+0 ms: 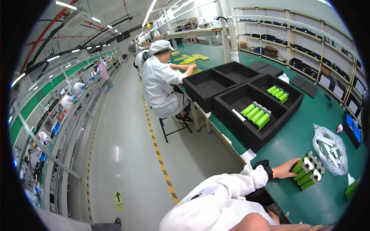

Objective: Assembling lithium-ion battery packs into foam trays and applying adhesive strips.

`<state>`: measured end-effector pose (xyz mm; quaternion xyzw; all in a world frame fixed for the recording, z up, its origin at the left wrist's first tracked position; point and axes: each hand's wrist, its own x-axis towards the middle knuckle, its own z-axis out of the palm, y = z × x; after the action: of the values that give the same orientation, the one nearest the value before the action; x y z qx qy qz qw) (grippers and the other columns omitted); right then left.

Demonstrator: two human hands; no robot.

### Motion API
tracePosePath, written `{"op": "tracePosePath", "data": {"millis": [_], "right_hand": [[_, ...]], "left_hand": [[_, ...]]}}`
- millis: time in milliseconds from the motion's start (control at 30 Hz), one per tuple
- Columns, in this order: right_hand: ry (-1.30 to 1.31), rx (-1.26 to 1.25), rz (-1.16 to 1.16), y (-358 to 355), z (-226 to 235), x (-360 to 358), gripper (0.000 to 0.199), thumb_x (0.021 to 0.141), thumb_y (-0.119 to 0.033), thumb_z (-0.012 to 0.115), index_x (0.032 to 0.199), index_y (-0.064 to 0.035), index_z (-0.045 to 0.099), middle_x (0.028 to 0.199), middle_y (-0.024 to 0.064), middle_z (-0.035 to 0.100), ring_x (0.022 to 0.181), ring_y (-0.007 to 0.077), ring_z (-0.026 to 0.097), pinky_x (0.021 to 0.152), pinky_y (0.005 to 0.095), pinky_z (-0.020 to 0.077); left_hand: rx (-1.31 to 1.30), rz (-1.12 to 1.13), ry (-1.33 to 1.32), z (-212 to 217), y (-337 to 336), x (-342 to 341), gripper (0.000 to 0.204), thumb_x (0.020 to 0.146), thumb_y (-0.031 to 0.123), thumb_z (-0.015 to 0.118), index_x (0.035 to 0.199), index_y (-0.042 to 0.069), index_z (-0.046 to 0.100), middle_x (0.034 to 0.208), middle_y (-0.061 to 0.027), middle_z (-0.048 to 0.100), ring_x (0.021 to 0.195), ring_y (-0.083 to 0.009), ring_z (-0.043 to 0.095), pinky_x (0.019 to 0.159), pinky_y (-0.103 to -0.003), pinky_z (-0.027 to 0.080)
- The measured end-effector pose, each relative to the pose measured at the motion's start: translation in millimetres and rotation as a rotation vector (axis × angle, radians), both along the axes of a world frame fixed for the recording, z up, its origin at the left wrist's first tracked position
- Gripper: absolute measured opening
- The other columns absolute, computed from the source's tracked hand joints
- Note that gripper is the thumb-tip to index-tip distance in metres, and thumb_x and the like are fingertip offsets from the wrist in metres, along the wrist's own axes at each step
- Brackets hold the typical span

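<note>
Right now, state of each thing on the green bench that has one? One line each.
Left hand: resting on the green cylindrical cell pack, gripping its near end.
Green cylindrical cell pack: lying flat on the green bench.
Right hand: out of view.
Black foam trays: open; two compartments hold green cell packs, the rest empty.
Clear plastic bag: crumpled, holding white parts.

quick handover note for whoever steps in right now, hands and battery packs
Left hand: resting on the green cell pack on the green bench, fingers against its near end; a firm grip cannot be confirmed.
Right hand: only a forearm at the lower edge, hand out of view.
Done: two green packs sit in the black foam tray.
Left: the pack under the hand is outside the tray; other compartments look empty. A clear plastic bag lies beside it.
</note>
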<state>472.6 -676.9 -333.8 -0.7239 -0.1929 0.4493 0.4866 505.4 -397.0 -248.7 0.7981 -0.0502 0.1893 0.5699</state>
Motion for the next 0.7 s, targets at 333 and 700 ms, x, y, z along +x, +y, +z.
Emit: {"op": "tracePosePath", "data": {"millis": [333,700], "right_hand": [[-0.138,0.07,0.575,-27.0,170.0,30.3,0.022,0.092,-0.015,0.061,0.111,-0.0022,0.065,0.102,0.0121,0.066,0.095,0.0222,0.062,0.086,0.0344,0.0492],[-1.056,-0.066,0.109,-13.6,149.8,186.5,0.082,0.061,-0.026,0.086,0.129,0.0007,0.048,0.122,0.0218,0.054,0.112,0.0343,0.053,0.096,0.0401,0.0425]], "left_hand": [[-0.009,-0.051,-0.003,-11.5,0.5,3.5,0.084,0.077,0.009,0.072,0.145,0.004,0.023,0.137,-0.0199,0.044,0.128,-0.0314,0.043,0.108,-0.038,0.033],[0.237,0.005,0.032,16.1,1.9,-0.5,0.077,0.082,0.013,0.071,0.142,-0.001,0.026,0.135,-0.0255,0.045,0.126,-0.0378,0.044,0.104,-0.039,0.038]]}}
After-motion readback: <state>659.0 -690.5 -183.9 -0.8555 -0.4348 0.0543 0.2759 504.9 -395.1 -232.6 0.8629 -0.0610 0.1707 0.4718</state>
